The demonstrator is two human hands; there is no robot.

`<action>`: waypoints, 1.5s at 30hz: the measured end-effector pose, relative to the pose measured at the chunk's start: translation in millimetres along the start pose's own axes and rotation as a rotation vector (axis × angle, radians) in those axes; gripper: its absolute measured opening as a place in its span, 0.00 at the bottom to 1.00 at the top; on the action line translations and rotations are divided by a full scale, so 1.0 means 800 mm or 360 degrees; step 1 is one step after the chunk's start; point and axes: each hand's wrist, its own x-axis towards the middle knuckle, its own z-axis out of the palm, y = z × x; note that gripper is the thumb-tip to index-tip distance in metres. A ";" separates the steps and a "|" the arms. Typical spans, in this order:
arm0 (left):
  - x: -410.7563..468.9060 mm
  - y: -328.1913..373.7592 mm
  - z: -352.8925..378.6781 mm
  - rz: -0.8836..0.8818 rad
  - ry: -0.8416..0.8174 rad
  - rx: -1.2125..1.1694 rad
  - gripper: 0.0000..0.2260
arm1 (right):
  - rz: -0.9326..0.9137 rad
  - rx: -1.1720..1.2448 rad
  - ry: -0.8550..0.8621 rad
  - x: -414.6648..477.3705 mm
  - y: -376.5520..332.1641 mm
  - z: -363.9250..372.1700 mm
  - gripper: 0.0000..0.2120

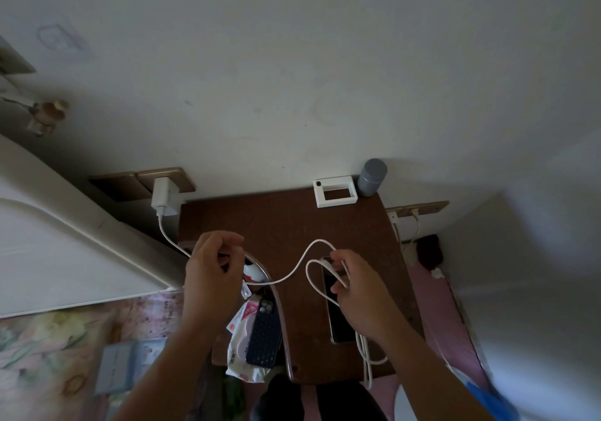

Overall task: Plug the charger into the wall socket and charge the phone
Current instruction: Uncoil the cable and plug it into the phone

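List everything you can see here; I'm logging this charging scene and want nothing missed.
charger: 1, white, plugged into the wall socket left of the table
socket: 1, brown-gold plate, on the wall behind the charger
cable: 1, white, from the charger across the table through both hands
phone: 1, dark, flat on the table under the right hand
second phone: 1, dark dotted case, at the table's left edge
packets: a few, white and pink, beside the second phone
frame: 1, white, at the table's back
canister: 1, grey, back right corner
table: 1, dark brown, against the wall
left hand: 1, holding the cable
right hand: 1, gripping the cable's end over the phone
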 end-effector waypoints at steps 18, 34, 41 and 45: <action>0.065 0.001 0.178 0.0228 -0.1517 0.0709 0.20 | -0.0108 -0.0443 -0.0231 -0.060 0.091 0.013 0.18; 0.039 -0.040 0.217 0.0265 -0.1393 0.0723 0.22 | -0.0379 -0.0982 -0.0030 -0.056 0.125 0.028 0.06; 0.030 -0.052 0.212 0.0169 -0.1271 0.0580 0.22 | -0.0121 -0.0537 -0.0012 -0.056 0.118 0.015 0.04; 0.027 -0.054 0.212 0.0145 -0.1258 0.0543 0.22 | 0.0362 0.0281 -0.0312 -0.057 0.110 0.002 0.05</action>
